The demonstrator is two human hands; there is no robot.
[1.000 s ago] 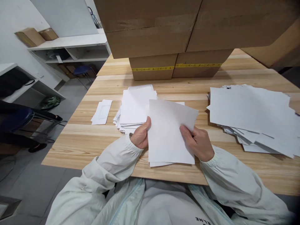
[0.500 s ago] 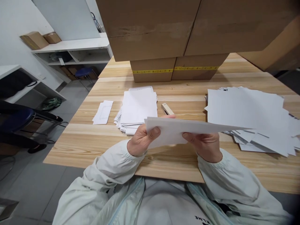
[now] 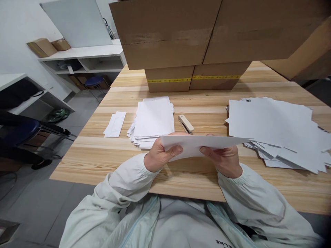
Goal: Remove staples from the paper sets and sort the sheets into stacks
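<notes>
Both of my hands hold a few white paper sheets (image 3: 196, 144) above the near part of the wooden table (image 3: 103, 162), tilted almost edge-on to the camera. My left hand (image 3: 160, 155) pinches the left edge, thumb on the near side. My right hand (image 3: 224, 158) grips the right part, fingers curled under the sheets. A beige stapler (image 3: 185, 123) lies on the table just beyond the sheets. To its left is a stack of white papers (image 3: 152, 120), and a large loose pile of white sheets (image 3: 274, 129) lies to the right.
Two small white envelopes (image 3: 115, 124) lie left of the stack. Stacked cardboard boxes (image 3: 196, 38) stand at the table's far side. To the left are white shelves (image 3: 85, 58), a blue stool (image 3: 93, 81) and a dark chair (image 3: 18, 134).
The sheets lay nearly flat on the table a second ago; both hands have lifted and tipped them almost level, which uncovered the stapler behind them.
</notes>
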